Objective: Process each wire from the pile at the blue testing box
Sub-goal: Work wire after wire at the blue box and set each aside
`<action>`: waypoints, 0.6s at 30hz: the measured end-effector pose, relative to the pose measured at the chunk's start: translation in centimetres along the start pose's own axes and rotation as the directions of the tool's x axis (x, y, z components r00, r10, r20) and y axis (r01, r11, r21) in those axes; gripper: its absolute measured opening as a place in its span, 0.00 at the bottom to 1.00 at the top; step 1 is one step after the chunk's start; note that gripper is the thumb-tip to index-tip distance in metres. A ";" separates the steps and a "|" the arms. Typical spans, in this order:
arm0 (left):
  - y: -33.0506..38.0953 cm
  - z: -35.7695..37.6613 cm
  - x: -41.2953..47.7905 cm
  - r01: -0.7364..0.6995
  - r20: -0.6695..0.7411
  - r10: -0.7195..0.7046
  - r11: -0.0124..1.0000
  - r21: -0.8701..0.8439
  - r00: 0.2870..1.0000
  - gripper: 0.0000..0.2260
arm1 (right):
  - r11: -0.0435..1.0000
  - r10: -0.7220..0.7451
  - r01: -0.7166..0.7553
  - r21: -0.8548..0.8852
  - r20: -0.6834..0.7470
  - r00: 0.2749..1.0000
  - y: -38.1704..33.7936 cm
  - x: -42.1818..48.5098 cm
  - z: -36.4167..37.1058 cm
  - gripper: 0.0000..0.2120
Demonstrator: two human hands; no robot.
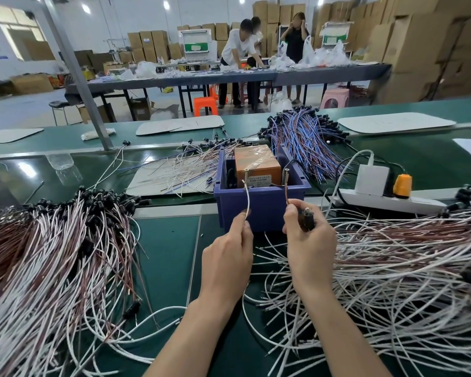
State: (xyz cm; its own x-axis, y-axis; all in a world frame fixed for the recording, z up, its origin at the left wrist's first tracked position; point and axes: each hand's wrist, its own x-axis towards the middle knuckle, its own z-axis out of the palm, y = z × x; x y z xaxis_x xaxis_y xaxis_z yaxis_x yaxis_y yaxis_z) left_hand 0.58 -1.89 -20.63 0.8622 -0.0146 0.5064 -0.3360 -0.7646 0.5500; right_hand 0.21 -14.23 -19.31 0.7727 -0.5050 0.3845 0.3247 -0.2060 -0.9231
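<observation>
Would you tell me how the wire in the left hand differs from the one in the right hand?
The left hand pinches a white wire, the right hand a brown wire. The white wire bows on its way up; the brown wire runs nearly straight. Both rise to metal posts in the blue box.

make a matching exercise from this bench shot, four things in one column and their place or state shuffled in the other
1. left hand
2. right hand
3. orange block
4. power strip

a. inside the blue testing box
b. pinches a white wire
c. just right of the box
d. pinches a brown wire, holds a dark part

Pairs: 1-b, 2-d, 3-a, 4-c
</observation>
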 end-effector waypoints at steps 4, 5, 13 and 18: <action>0.0 0.0 0.0 0.003 0.003 -0.003 1.000 -0.004 1.000 0.15 | 1.000 -0.013 0.013 -0.011 0.002 1.000 -0.1 0.0 0.0 0.06; 0.0 0.0 0.0 0.005 0.003 -0.005 1.000 -0.003 1.000 0.15 | 1.000 -0.014 0.014 -0.011 0.002 1.000 -0.1 0.0 0.0 0.07; 0.0 0.0 0.0 0.008 -0.001 -0.008 1.000 -0.001 1.000 0.16 | 1.000 -0.015 0.015 -0.015 0.009 1.000 -0.1 0.0 0.0 0.07; 0.0 0.2 -0.1 -0.001 -0.013 0.001 1.000 -0.005 1.000 0.15 | 1.000 0.008 -0.008 -0.016 0.006 1.000 0.5 0.1 0.0 0.06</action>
State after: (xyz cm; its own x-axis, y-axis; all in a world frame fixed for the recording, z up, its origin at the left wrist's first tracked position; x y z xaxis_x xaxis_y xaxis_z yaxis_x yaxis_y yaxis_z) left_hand 0.61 -1.95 -20.78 0.8567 -0.0071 0.5158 -0.3390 -0.7615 0.5525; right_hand 0.40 -14.37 -19.69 0.7785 -0.5015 0.3775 0.3099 -0.2158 -0.9259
